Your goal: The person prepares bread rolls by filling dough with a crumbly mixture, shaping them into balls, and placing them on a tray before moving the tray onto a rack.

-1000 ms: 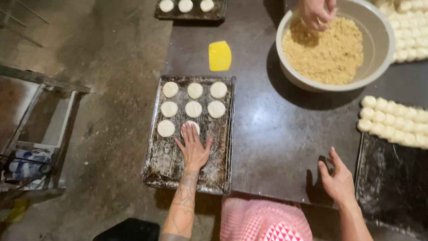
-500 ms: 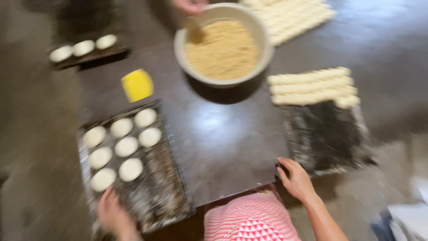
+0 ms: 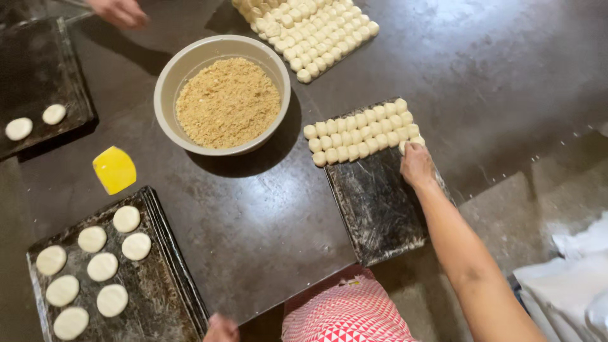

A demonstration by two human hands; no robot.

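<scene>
We have our right hand (image 3: 417, 166) on the dark tray (image 3: 380, 209) at the near right edge of the table (image 3: 506, 82), fingers curled onto the end dough piece (image 3: 405, 147) of the nearest row; whether they pinch it we cannot tell. The other dough pieces (image 3: 358, 132) lie in three tight rows across the tray's far end. Our left hand (image 3: 220, 329) shows only as knuckles at the table's near edge, so its fingers we cannot tell.

Beside the rows stands a bowl of crumbs (image 3: 227, 101). A yellow scraper (image 3: 114, 170) lies left of it. Flat dough rounds (image 3: 95, 266) fill the near-left tray (image 3: 171, 291). Another person's hand (image 3: 119, 11) hovers at the far edge.
</scene>
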